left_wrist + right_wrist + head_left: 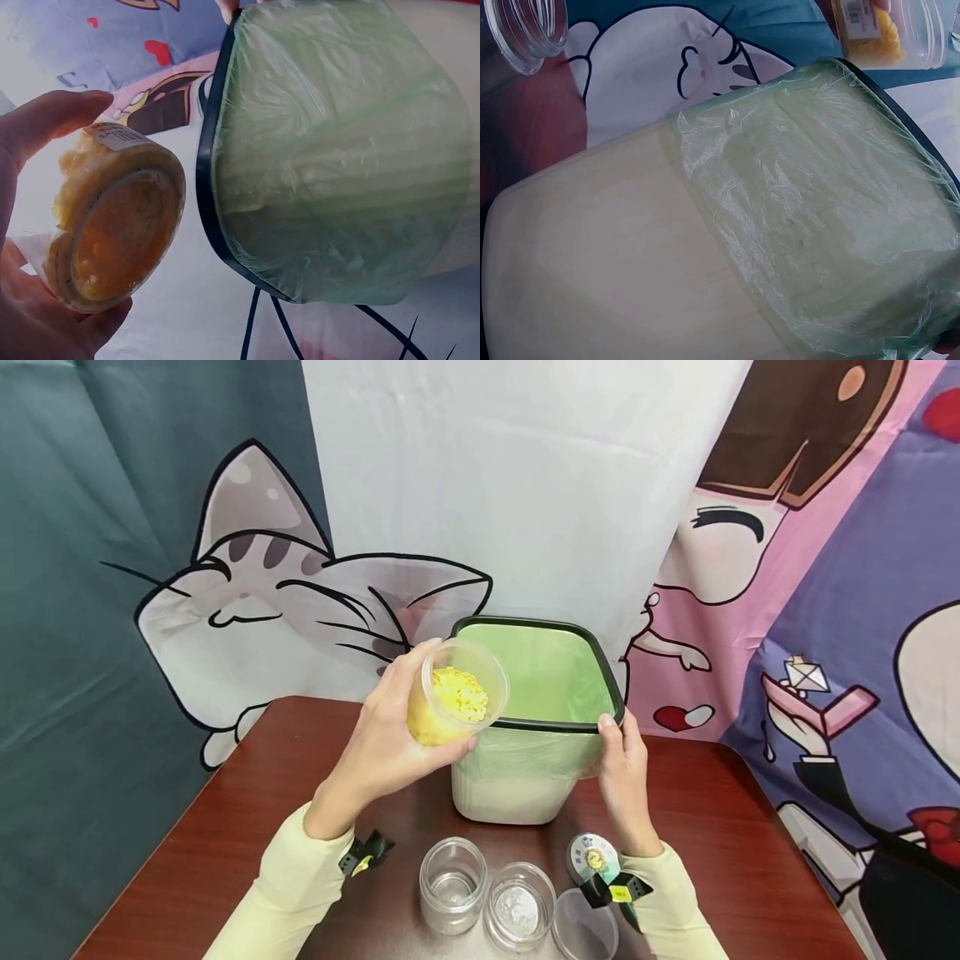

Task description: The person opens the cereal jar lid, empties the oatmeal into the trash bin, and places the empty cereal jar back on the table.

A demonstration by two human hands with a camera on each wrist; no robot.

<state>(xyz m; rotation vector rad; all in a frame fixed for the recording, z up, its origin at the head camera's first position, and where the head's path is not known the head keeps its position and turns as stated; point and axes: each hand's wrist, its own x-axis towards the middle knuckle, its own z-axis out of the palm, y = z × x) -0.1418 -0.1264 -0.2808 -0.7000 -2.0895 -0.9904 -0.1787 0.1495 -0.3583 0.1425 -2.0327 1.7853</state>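
My left hand [378, 731] grips a clear plastic jar [429, 723] holding small yellow pieces [459, 693]. The jar is tilted, its uncovered mouth toward the bin's near left rim; in the left wrist view its base and a barcode label on the jar [124, 225] show. A pale trash bin [513, 800] stands upright on the table, lined with a thin green bag [536, 668] folded over its black rim [558, 726]. At the rim's near right corner, my right hand [626, 768] holds on with the thumb on top. The right wrist view shows the bag [817, 202] draped down the bin's outside.
In front of the bin stand two clear jars without lids, one left [453, 893] and one right [521, 906]. A translucent lid [585, 928] and a round printed lid [592, 857] lie by my right wrist. Behind the brown table [247, 827] hangs a cartoon cloth [525, 485].
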